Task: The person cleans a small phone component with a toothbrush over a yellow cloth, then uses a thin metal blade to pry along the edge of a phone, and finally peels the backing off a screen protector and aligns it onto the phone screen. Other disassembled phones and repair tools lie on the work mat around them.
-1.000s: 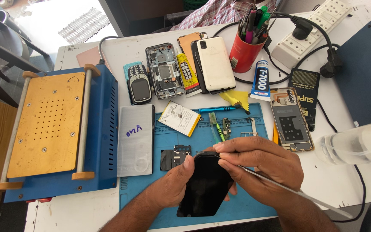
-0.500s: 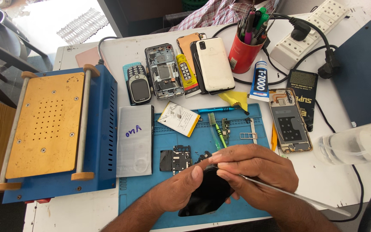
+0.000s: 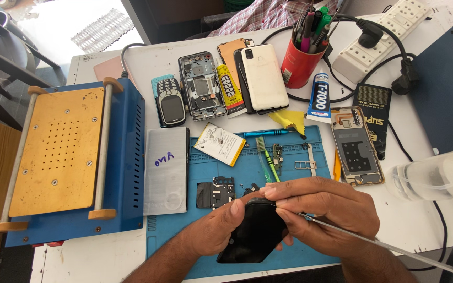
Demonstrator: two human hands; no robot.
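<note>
Head view: two hands work on a dark phone over a blue mat.

The blue machine (image 3: 74, 162) with its tan perforated plate stands at the left of the white table (image 3: 436, 230); the blue mat (image 3: 247, 173) lies beside it, with small parts and a green toothbrush (image 3: 266, 157) on it. Low on the mat, the left hand (image 3: 213, 230) curls closed around the phone (image 3: 252, 236), thumb pressed on its upper edge, holding it tilted. The right hand (image 3: 323, 209) is closed, fingertips pinching a thin metal tool (image 3: 373, 241) against the phone's top edge. Behind, a red cup (image 3: 300, 65) holds pens.
</note>
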